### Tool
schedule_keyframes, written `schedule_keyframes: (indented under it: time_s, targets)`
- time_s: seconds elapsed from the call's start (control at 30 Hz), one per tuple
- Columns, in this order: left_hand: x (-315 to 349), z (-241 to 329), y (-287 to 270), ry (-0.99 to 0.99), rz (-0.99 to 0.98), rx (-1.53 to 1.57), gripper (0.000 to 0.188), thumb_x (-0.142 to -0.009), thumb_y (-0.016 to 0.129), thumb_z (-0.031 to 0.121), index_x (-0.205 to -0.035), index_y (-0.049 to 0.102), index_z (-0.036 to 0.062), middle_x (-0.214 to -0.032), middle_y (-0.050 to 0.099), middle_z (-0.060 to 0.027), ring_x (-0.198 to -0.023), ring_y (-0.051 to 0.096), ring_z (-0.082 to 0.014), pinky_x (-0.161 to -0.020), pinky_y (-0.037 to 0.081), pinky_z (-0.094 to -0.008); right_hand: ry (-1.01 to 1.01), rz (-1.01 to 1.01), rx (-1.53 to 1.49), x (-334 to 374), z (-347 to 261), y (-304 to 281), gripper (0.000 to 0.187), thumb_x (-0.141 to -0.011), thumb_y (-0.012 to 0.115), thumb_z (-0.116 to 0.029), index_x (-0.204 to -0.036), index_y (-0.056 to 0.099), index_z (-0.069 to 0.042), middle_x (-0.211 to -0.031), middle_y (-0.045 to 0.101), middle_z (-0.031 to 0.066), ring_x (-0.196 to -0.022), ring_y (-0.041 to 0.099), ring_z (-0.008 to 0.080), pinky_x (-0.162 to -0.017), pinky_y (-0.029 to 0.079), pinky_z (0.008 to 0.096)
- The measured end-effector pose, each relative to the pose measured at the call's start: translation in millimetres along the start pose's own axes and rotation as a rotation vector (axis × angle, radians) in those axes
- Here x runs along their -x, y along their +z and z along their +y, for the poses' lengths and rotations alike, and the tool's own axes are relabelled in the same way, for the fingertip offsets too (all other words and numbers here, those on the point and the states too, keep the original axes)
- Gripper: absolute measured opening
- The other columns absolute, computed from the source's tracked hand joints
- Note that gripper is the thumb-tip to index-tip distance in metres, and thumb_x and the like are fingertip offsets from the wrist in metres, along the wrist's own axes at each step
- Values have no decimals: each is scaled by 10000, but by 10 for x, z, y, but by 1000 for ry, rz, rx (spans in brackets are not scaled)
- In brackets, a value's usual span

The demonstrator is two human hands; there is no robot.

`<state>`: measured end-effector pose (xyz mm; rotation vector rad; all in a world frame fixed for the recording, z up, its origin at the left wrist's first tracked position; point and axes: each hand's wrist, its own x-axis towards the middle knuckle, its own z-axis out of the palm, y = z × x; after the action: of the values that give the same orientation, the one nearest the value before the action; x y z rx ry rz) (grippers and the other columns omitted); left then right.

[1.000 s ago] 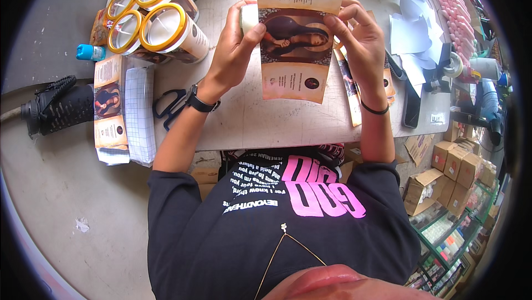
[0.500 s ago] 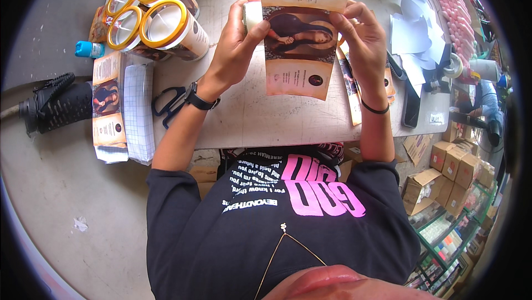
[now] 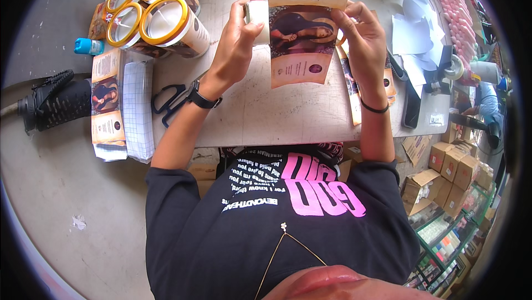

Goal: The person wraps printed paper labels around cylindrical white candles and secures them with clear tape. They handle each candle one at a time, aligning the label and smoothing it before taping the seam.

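My left hand (image 3: 239, 45) is closed around a white cylindrical thing, apparently a candle glass (image 3: 257, 16), partly hidden by my fingers and the label. Just right of it hangs a long printed label (image 3: 302, 31), beige and brown with a picture of a veiled figure. The label's right edge is pinched between the thumb and fingers of my right hand (image 3: 363, 34). My left thumb lies on the white thing, off the label. Below my right hand, more printed labels (image 3: 351, 89) lie on the table, partly covered.
Several gold-rimmed candles (image 3: 164, 20) stand at the far left. A stack of labels (image 3: 108, 100), a squared-paper bundle (image 3: 138, 108), dark scissors (image 3: 169, 103) and a blue-capped item (image 3: 88, 46) lie nearer. To the right are white paper pieces (image 3: 413, 36), a phone (image 3: 411, 103) and a pink braided band (image 3: 451, 11).
My left thumb has come off the label's left edge. The label has shifted slightly right and up in my right hand, showing more of the white thing.
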<state>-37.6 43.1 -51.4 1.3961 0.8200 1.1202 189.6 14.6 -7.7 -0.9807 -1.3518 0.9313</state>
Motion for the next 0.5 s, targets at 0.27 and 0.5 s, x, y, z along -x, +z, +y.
schedule_keyframes:
  time_s: [0.27, 0.5]
  targets:
    - [4, 68, 9, -95, -34, 67, 669, -939, 443, 477, -1345, 338, -44, -1119, 576, -194, -1035, 604, -206, -897, 484, -309, 27, 18, -10, 18, 12, -5, 172, -973, 658, -176, -879, 599, -45, -1139, 705, 109, -918, 623, 96, -752, 466, 214]
    - [18, 116, 10, -51, -65, -115, 717, -907, 607, 455, -1326, 344, -64, -1109, 581, -190, -1019, 611, -205, -891, 497, -318, 71, 6, -16, 22, 51, -46, 208, -958, 683, -178, -877, 574, -21, -1186, 677, 134, -981, 647, 141, -799, 544, 252]
